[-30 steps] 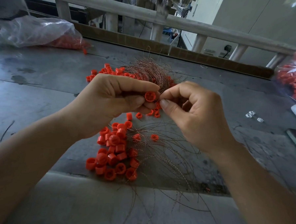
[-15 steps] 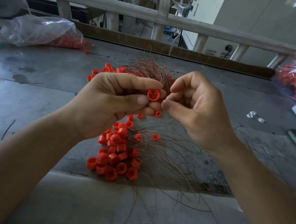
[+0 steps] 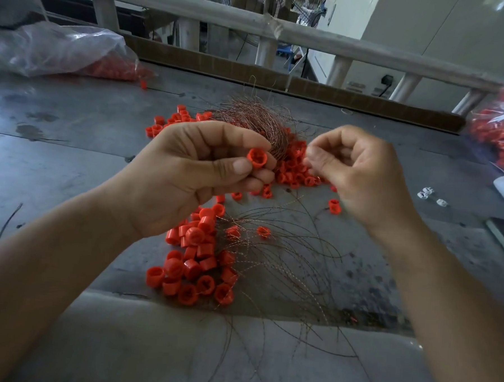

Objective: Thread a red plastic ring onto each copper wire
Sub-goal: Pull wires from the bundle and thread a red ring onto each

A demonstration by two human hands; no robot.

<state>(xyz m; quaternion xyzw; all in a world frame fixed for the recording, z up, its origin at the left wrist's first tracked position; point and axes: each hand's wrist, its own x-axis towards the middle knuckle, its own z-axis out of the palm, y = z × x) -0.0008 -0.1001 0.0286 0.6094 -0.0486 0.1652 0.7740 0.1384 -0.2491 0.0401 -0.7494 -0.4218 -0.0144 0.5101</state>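
Head: left hand point(image 3: 187, 175) pinches ring point(image 3: 257, 159); right point(image 3: 359, 179) seemingly curled.

A: What is on the table point(image 3: 71, 158)?

B: A pile of rings point(image 3: 191, 263) lies near, in the middle. Some loose wires point(image 3: 285, 265) lie just right of it and hang over the near edge.

A: And farther back?

B: A bunch of wires point(image 3: 254, 118) sits in the middle, with more rings point(image 3: 295, 169) around it. A bag point(image 3: 62, 49) lies far left, another bag point(image 3: 502, 131) far right. A rail point(image 3: 311, 36) runs behind the table.

A: And the hands?

B: Both are above the piles. The left hand point(image 3: 187, 173) pinches one ring point(image 3: 257, 158). The right hand point(image 3: 362, 173) is just right of it, not touching.
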